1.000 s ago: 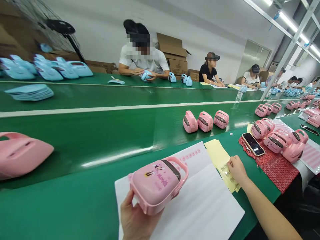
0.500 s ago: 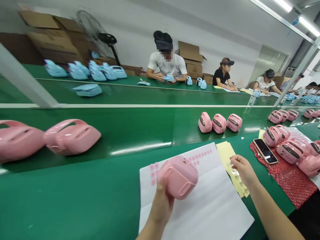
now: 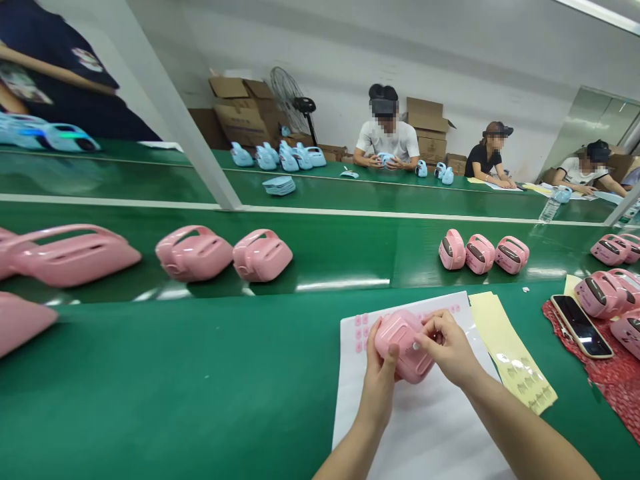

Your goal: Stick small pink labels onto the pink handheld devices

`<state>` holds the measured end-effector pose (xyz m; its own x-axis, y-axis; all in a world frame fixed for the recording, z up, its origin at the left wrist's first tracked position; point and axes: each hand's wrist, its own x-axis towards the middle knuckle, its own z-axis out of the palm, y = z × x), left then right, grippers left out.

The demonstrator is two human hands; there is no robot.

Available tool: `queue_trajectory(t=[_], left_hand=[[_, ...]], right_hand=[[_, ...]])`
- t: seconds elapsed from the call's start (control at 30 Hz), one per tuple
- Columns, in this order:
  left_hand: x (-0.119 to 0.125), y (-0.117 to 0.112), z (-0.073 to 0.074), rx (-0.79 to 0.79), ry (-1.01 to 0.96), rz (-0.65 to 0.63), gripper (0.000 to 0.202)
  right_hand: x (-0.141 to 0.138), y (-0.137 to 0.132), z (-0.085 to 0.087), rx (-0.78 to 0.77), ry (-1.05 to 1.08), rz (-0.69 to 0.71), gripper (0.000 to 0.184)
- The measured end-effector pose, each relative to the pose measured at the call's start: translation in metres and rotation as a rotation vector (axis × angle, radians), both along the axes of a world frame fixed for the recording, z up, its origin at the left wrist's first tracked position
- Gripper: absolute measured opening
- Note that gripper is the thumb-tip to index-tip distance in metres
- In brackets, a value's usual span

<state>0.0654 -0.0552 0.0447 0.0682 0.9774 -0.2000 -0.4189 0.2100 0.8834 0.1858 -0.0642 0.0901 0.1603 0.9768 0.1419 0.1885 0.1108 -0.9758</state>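
Pink, glossy and rounded, the case [image 3: 404, 347] is held over a white sheet [image 3: 430, 427] on the green table [image 3: 200, 387]. The left hand [image 3: 381, 373] curls partly closed around its left side, thumb across the near face — that hand has hold of the case. The right hand [image 3: 449, 347] is at the opposite side, thumb and forefinger bent nearly together; a whitish speck shows by the thumb tip, too small to tell whether it is gripped. Right of the sheet lie yellow strips [image 3: 505, 333]; farther right, a phone [image 3: 583, 327] rests on red wrap [image 3: 607, 390] — and beyond the sheet 3 other pink cases [image 3: 480, 255] stand in a row
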Motion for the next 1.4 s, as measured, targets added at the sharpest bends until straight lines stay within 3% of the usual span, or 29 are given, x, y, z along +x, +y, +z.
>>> queue_trajectory(t=[0.17,0.43,0.57,0.7,0.8,0.93,1.0,1.07,1.13,1.3,1.4], left_hand=[[-0.001,-0.002,0.001,-0.008,-0.017,0.029,0.093],[-0.004,-0.004,0.010,-0.042,-0.050,0.018,0.092],[-0.006,-0.003,0.010,-0.045,-0.039,-0.004,0.090],[-0.010,0.003,0.004,-0.035,-0.055,-0.012,0.086],[-0.014,0.006,-0.002,-0.001,-0.172,-0.166,0.083],[-0.018,0.002,-0.015,0.104,-0.428,-0.542,0.073],[-0.021,0.002,-0.021,0.106,-0.546,-0.631,0.064],[-0.027,0.004,-0.027,0.081,-0.641,-0.575,0.054],[-0.035,0.010,-0.031,0.058,-0.696,-0.441,0.051],[-0.060,0.027,-0.033,0.033,-0.688,-0.134,0.082],[-0.067,0.035,-0.030,0.026,-0.677,-0.007,0.087]], right_hand=[[-0.003,-0.002,-0.006,0.062,-0.085,-0.039,0.013],[-0.018,-0.008,-0.020,0.392,-0.274,-0.101,0.015],[-0.017,-0.008,-0.018,0.350,-0.202,-0.075,0.018],[0.001,0.010,-0.008,0.203,0.106,-0.091,0.020],[0.013,0.042,-0.006,0.169,0.217,-0.136,0.019],[0.004,0.088,-0.017,0.135,0.149,0.049,0.026],[-0.008,0.104,-0.024,0.121,0.120,0.144,0.029],[-0.018,0.116,-0.030,0.110,0.091,0.223,0.029],[-0.026,0.124,-0.035,0.091,0.065,0.272,0.025],[-0.044,0.125,-0.047,0.086,-0.016,0.281,0.024],[-0.060,0.114,-0.052,0.138,-0.053,0.275,0.025]])
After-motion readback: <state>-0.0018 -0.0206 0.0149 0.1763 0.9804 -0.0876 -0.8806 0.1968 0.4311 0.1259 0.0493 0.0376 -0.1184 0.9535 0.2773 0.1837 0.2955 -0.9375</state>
